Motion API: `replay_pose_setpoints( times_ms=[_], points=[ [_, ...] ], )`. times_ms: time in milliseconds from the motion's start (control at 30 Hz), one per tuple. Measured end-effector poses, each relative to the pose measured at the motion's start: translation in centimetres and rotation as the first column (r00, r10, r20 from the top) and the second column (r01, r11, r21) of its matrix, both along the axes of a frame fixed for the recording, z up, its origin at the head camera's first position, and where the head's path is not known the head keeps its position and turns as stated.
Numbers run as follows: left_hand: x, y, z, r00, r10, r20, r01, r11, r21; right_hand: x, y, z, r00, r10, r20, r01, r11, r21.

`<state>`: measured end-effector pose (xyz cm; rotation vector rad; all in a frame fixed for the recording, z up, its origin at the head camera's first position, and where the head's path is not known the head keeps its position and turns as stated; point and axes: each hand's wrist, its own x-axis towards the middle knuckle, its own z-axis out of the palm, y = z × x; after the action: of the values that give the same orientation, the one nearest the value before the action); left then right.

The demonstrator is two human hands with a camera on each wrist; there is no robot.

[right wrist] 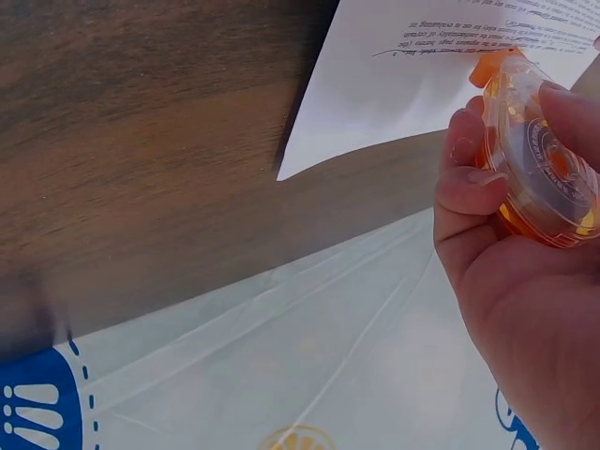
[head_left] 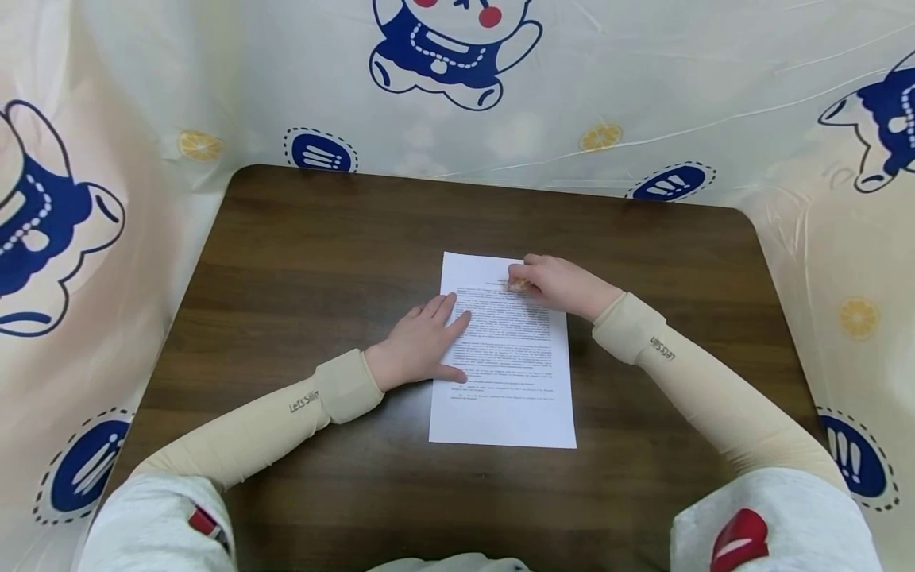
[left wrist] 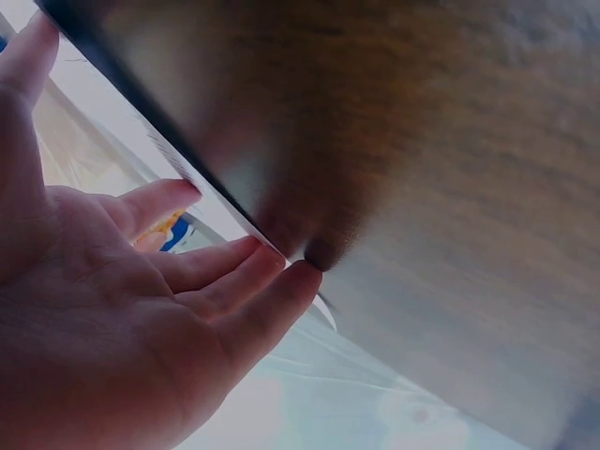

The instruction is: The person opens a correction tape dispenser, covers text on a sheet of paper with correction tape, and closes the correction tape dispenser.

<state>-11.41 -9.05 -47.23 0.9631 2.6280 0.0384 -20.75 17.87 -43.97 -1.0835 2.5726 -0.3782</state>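
One printed sheet [head_left: 500, 419] here: left hand [head_left: 417, 343] spread at its left edge, right hand [head_left: 563, 286] gripping an orange dispenser [right wrist: 536, 167] near its top.

You are wearing a close-fitting cream fabric sleeve [head_left: 250, 429] over your left forearm and a matching cream fabric sleeve [head_left: 736, 405] over your right. Each is carrying small dark lettering [head_left: 303, 402] beside a wide, thick cream wrist band [head_left: 348, 385]. Loose pale-grey cloth shirt sleeves [head_left: 808, 496] are ending around your elbows, the left showing a small red patch [head_left: 203, 520], the right a larger, rounded red-and-white print [head_left: 747, 528].
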Motion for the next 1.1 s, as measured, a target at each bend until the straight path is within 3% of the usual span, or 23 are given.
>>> replay_pose_setpoints(
  times_ms=[1100],
  points=[
    [0.0, 0.1, -0.1, 1.0, 0.005, 0.018, -0.005, 1.0, 0.002, 0.2, 1.7, -0.5, 1.0, -0.018, -0.015, 0.018, 1.0, -0.014]
  ],
)
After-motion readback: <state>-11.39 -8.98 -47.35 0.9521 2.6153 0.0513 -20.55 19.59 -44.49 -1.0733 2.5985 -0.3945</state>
